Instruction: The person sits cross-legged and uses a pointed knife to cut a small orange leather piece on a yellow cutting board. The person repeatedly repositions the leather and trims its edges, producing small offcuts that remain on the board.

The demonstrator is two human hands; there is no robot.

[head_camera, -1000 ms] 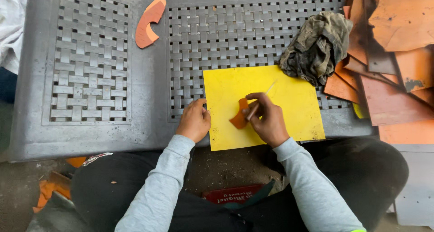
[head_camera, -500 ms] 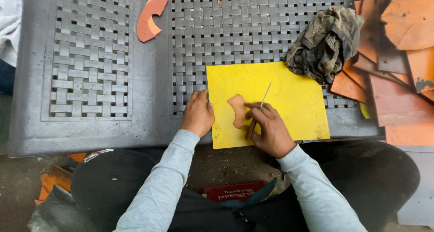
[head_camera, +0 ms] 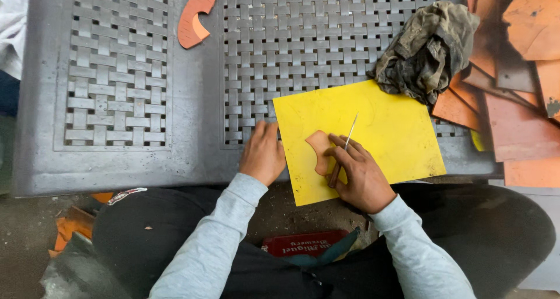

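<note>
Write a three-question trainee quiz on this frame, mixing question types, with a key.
1. True or false: the left hand rests on the yellow sheet's left edge.
2. What does the right hand hold? A) thin pointed blade B) scissors C) hammer
3. Which item lies beyond the sheet's far right corner?

Key: 1 true. 2 A; its fingers also press the small tan cut piece. 3 the crumpled dark rag.
</note>
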